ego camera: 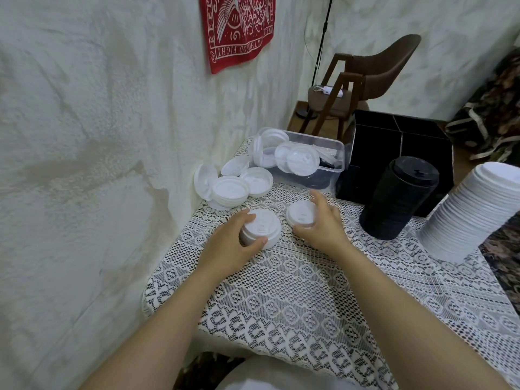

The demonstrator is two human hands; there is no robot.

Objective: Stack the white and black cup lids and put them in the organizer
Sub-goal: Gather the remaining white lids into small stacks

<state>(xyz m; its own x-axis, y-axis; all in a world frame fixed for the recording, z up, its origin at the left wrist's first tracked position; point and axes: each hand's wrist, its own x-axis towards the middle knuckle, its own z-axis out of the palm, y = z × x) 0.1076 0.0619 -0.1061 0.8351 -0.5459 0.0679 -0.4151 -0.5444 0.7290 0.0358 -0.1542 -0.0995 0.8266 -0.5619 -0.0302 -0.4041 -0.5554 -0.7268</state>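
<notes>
White lace tablecloth (281,291) covers the table. On it the left hand (228,240) grips a short stack of white plastic cup lids (263,228), fingers curled round its sides. Just beside it, the right hand (323,229) holds a single white lid (300,215) by its rim. A tall black lid stack (399,198) stands farther right, before the black box organizer (394,136).

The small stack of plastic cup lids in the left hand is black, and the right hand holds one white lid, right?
Not quite. The small stack of plastic cup lids that the left hand grips is white, not black, as the head view shows. The rest is right: the right hand holds one round white plastic lid.
</notes>
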